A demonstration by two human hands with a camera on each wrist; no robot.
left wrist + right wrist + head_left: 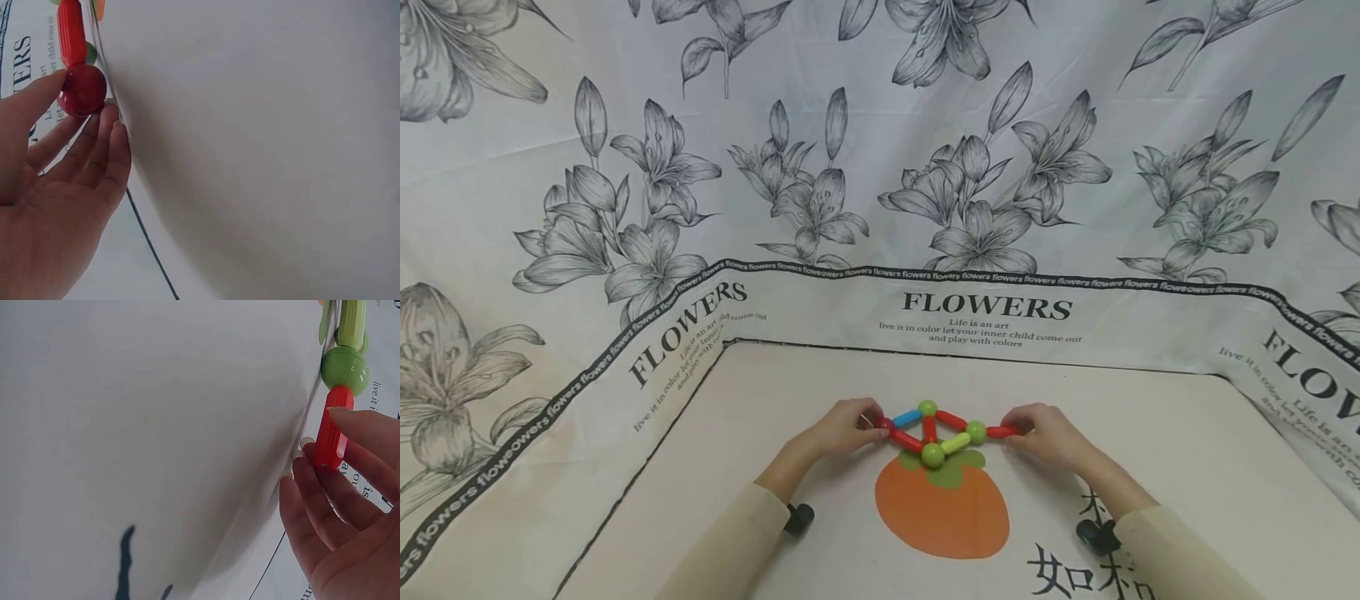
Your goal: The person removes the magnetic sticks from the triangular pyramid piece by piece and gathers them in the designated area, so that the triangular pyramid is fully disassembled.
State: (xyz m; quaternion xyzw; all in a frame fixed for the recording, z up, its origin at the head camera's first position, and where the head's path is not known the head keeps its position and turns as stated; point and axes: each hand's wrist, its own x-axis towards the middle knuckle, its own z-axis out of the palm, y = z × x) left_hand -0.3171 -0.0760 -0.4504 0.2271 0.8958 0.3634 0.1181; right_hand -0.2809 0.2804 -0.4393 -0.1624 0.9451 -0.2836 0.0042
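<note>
A toy frame of coloured rods and balls lies across the middle of the table in the head view. Its green balls (pixel 975 432) are linked by red, blue and yellow-green rods (pixel 956 443). At its left corner my left hand (pixel 848 427) pinches a red ball (pixel 83 90) between thumb and fingers; a red rod (pixel 71 32) runs out of that ball. On the other side my right hand (pixel 1043 433) pinches the outer end of a red rod (pixel 334 428), whose inner end joins a green ball (pixel 345 370).
Under the frame is a pale cloth (pixel 760 383) printed with an orange persimmon (pixel 942 512) and black characters (pixel 1060 571). Behind and at both sides stands a flower-printed curtain (pixel 820 312). A black wrist device (pixel 800 520) sits at the left cuff.
</note>
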